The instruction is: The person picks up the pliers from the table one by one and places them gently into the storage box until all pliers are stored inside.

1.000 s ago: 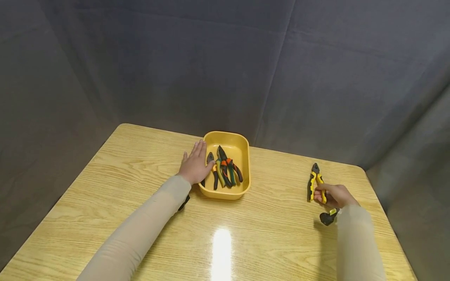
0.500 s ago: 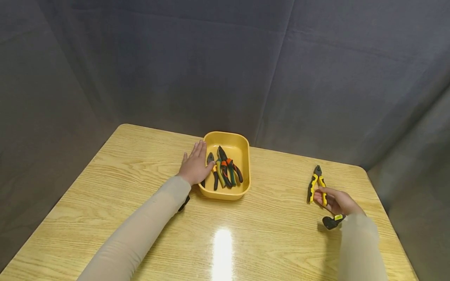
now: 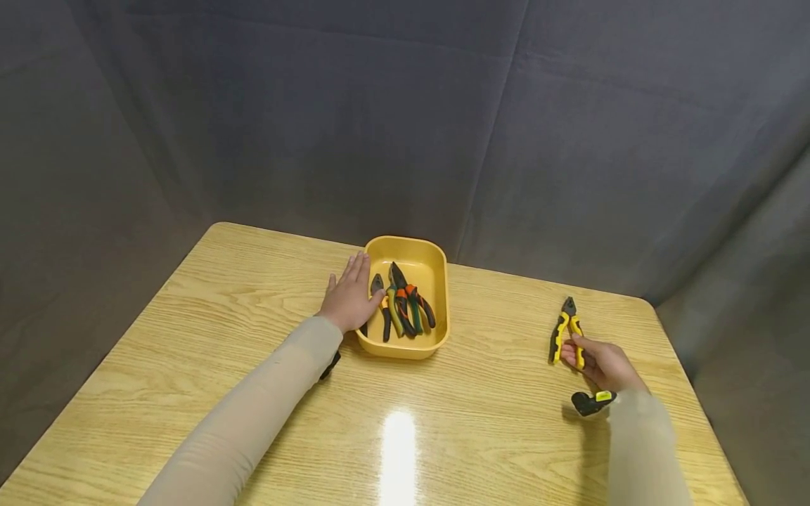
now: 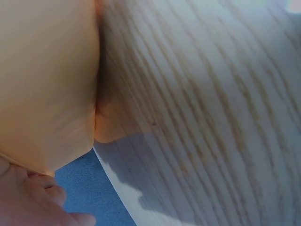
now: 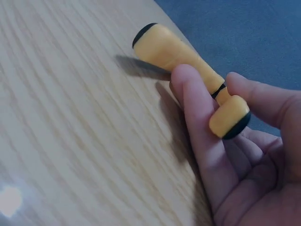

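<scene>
Overhead, a person's left hand [image 3: 350, 299] lies flat, fingers straight, against the near left wall of a yellow tray [image 3: 435, 281] holding several pliers [image 3: 403, 306] on a wooden table [image 3: 253, 337]. The right hand [image 3: 601, 362] pinches the handles of yellow-and-black pliers [image 3: 565, 327] lying near the table's right edge, well apart from the tray. At the left wrist, only the tray's outer wall [image 4: 47, 84] and fingertips [image 4: 33, 202] show. At the right wrist, finger and thumb [image 5: 207, 141] close round one yellow handle [image 5: 221, 101], the other handle resting on the wood.
</scene>
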A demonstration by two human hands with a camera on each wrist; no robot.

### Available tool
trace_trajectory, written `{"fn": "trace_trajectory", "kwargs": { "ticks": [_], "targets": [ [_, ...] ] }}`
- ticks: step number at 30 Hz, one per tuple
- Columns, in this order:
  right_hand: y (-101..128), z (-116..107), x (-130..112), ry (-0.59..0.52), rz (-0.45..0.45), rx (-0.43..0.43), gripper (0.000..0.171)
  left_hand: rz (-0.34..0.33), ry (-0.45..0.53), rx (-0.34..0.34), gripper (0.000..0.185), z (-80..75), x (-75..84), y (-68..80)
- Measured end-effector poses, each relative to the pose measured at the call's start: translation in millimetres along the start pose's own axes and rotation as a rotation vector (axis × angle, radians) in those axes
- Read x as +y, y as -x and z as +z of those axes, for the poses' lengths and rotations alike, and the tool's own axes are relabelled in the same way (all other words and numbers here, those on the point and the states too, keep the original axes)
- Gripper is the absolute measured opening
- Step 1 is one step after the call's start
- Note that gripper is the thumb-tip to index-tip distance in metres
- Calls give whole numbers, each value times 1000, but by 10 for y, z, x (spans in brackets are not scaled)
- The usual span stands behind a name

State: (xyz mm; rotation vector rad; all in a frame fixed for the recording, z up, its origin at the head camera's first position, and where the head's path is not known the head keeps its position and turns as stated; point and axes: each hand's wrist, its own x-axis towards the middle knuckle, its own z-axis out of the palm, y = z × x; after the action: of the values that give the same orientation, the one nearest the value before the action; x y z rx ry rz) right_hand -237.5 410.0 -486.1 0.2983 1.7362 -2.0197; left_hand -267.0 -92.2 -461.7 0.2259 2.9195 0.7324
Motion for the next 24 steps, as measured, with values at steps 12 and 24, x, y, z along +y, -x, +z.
{"fn": "trace_trajectory", "kwargs": {
  "ticks": [12, 24],
  "targets": [
    [20, 34, -3, 13, -2, 65, 31, 1, 6, 9, 80, -1, 6, 0],
    [32, 117, 34, 43, -47, 123, 26, 12, 1, 23, 80, 8, -7, 14]
  ]
}}
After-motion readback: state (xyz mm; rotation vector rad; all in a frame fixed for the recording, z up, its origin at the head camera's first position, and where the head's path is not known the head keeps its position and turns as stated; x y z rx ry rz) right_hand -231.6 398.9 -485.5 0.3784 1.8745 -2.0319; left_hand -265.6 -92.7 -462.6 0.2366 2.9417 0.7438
